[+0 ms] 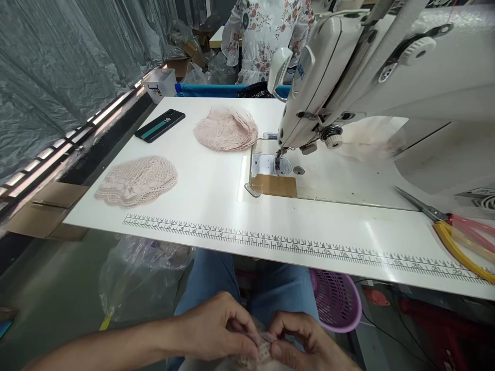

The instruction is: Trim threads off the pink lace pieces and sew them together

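Both hands are low in my lap, below the table's front edge. My left hand (216,327) and my right hand (299,340) pinch a small piece of pale pink lace (264,350) between their fingertips; most of the piece is hidden under the fingers. On the white table (216,201) lie two piles of the same pink lace pieces, one (137,180) at the front left and one (226,130) further back beside the needle. The white sewing machine (348,77) stands on the right, its needle and presser foot (277,161) bare.
A dark phone (159,125) lies at the table's back left. Scissors with yellow and pink handles (452,226) lie at the right edge. A ruler (294,247) is printed along the front edge. A purple basket (334,299) and a plastic bag (143,278) sit underneath. A person in floral clothing (266,31) is beyond.
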The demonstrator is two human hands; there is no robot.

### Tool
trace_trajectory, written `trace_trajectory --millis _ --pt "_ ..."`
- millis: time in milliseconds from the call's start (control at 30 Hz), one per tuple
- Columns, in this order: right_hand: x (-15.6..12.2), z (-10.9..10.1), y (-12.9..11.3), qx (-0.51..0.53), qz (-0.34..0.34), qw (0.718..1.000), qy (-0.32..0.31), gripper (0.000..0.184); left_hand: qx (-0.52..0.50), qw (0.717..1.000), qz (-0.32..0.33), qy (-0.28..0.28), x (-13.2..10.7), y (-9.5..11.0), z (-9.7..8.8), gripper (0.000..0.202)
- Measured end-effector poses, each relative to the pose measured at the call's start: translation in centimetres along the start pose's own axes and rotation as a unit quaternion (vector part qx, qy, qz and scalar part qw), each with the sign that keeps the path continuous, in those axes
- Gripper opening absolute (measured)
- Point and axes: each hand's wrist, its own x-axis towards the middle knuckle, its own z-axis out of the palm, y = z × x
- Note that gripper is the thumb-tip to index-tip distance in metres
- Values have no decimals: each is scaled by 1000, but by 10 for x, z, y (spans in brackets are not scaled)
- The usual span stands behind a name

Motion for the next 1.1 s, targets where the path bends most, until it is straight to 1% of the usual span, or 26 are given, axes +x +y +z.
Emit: trace_trajectory --millis 200,467,667,767,867,967,1100 --pt "2 0 -2 18 -5 1000 -8 39 25 1000 -1 8 -1 1 -1 19" --pt "6 1 -3 -1 -11 1000 -4 36 20 1000 17 9 -1 0 -1 19" --pt "7 2 -15 25 -5 1000 -13 42 39 999 36 0 -6 4 -7 23" --pt "6 1 -18 14 6 1000 -2 43 42 998 35 5 -8 6 -10 24" --pt "4 1 -16 -18 20 1000 -4 45 37 998 48 7 -10 1 -11 24" --pt "6 3 -15 -32 26 999 -15 46 36 998 59 11 -11 -7 -13 25" --pt "12 8 -22 -73 56 996 0 39 22 997 69 13 -14 -16 -16 25"
